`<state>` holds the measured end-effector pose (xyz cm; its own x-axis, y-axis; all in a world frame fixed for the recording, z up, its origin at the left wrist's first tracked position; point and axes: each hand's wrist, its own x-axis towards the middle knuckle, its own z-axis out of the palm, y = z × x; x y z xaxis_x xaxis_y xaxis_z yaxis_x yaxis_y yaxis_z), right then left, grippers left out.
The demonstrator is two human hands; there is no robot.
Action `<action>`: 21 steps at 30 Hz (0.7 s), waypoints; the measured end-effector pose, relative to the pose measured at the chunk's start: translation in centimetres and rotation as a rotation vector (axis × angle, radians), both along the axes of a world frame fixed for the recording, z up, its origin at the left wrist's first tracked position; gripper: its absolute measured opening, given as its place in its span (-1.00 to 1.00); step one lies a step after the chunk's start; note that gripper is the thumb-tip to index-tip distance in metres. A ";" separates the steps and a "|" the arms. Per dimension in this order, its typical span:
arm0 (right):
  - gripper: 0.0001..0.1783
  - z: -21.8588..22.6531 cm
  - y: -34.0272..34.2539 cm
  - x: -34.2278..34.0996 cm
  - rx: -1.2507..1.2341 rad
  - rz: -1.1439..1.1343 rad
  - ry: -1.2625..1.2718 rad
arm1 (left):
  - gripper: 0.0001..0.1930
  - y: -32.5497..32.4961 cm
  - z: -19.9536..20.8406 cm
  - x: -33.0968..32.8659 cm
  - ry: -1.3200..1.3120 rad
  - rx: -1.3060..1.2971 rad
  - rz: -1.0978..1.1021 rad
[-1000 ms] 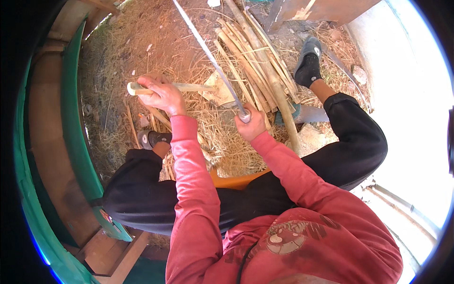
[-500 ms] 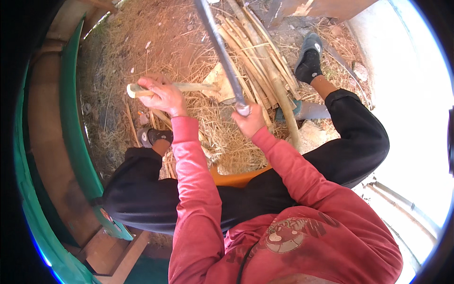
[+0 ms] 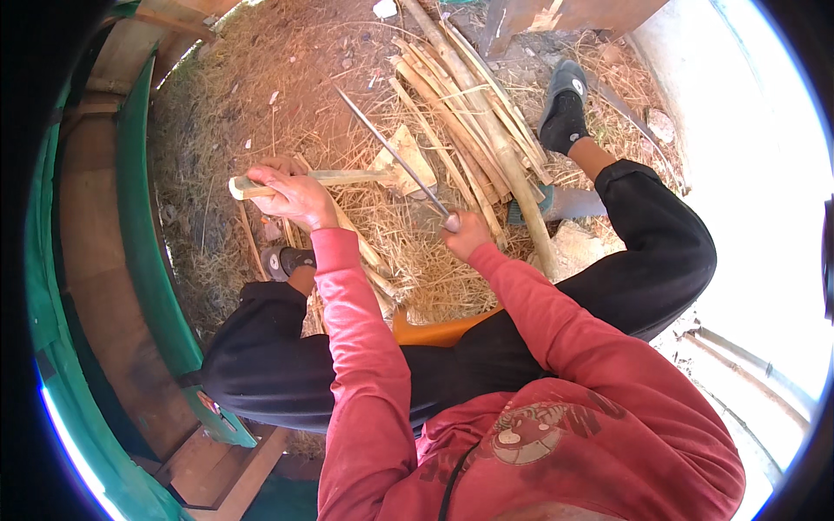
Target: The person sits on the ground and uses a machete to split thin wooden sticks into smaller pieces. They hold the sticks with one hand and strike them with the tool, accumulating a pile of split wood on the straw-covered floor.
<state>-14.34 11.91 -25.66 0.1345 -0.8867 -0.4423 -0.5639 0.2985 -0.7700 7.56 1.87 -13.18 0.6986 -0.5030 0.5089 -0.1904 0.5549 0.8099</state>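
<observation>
My left hand [image 3: 294, 194] is wrapped round a pale split bamboo stick [image 3: 352, 176]. One end of the stick sticks out past my fingers; the other meets a flat wooden block [image 3: 403, 156] on the straw. In my right hand [image 3: 469, 236] is the handle of a machete [image 3: 395, 154], its rounded end showing above my fist. The narrow dark blade slants forward and left over the block, just right of the stick's far end. My fingers hide most of the handle.
A heap of bamboo strips and poles [image 3: 469, 113] lies ahead, right of the block. A loose saw-like blade [image 3: 630, 113] rests by the white wall [image 3: 738, 130]. Green-edged boards [image 3: 130, 200] stand at the left. I sit on something orange [image 3: 443, 330].
The machete has come down from a raised position, its blade now low over the block. My left hand keeps the bamboo stick almost in place.
</observation>
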 end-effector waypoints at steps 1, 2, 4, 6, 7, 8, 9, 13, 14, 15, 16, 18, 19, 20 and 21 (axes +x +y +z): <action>-0.59 1.2 -0.1 0.5 -0.029 -0.042 -0.084 | -0.65 0.0 0.1 -0.1 0.014 -0.005 0.005; -0.59 1.6 0.1 0.7 -0.059 -0.084 -0.168 | -0.66 0.1 0.0 -0.1 0.027 -0.009 0.011; -0.59 -0.3 1.0 0.1 0.125 0.072 0.134 | -0.66 0.0 0.0 0.5 0.039 0.006 0.030; -0.58 -2.4 2.1 -0.2 0.222 0.190 0.330 | -0.68 -0.1 -0.2 0.7 0.006 0.026 0.112; -0.56 -2.9 2.7 -0.1 0.219 0.227 0.374 | -0.67 -0.3 -0.2 0.9 0.005 0.003 0.109; -0.55 -3.4 2.6 0.0 0.216 0.264 0.419 | -0.67 -0.5 -0.2 1.1 0.004 -0.019 0.106; -0.54 -3.5 2.5 -0.2 0.280 0.194 0.393 | -0.67 -0.4 -0.1 1.0 0.005 -0.030 0.109; -0.51 -4.8 1.7 -0.6 0.166 0.076 0.340 | -0.60 -0.6 0.3 -0.2 0.008 0.021 0.127; -0.50 -5.4 1.4 -0.8 0.048 0.091 0.343 | -0.59 -1.1 0.4 -0.4 0.019 0.015 0.125; -0.51 -4.7 1.0 -0.2 0.007 0.055 0.261 | -0.59 -1.1 0.5 -0.1 -0.006 0.016 0.092; -0.53 -3.1 0.2 0.6 -0.026 0.021 0.186 | -0.59 -1.0 0.1 0.0 -0.024 0.025 0.059; -0.56 0.7 -0.6 1.6 -0.058 -0.050 0.019 | -0.59 -0.9 0.2 -0.2 -0.032 0.057 0.084; -0.57 2.7 -1.3 1.6 -0.069 -0.100 -0.064 | -0.59 -1.3 0.1 -0.8 -0.039 0.061 0.082; -0.59 3.6 -1.6 1.6 -0.079 -0.154 -0.152 | -0.58 -1.6 0.1 -1.3 -0.050 0.066 0.078; -0.60 2.2 -1.4 1.6 -0.115 -0.155 -0.131 | -0.58 -1.9 0.2 -1.8 -0.063 0.067 0.068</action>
<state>-12.78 10.54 -23.44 0.0420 -0.9449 -0.3246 -0.4114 0.2797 -0.8675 5.81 -0.06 -12.98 0.6998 -0.4902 0.5196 -0.2773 0.4839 0.8300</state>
